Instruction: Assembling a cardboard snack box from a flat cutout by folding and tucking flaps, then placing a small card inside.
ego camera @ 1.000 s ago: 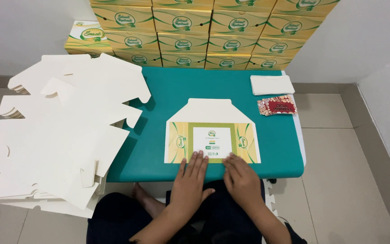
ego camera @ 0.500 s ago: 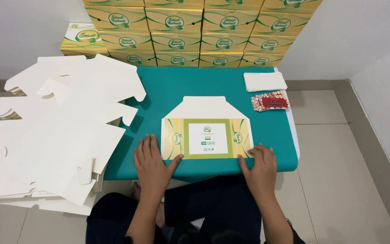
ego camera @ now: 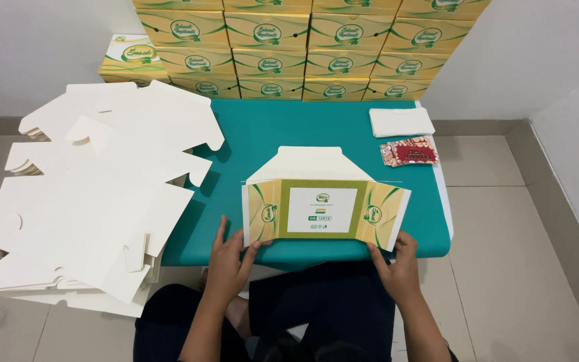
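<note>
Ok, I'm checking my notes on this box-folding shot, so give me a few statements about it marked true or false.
1. Both hands touch the flat box at its near corners. True: the left hand is at the near left corner, the right hand at the near right.
2. The box lies on a red table. False: the table is teal.
3. A pile of white blanks lies to the person's left. True.
4. The red packet sits on top of the flat box. False: it lies apart from it, on the table's far right, near a white stack.
5. Finished boxes are stacked against the wall beyond the table. True.
</note>
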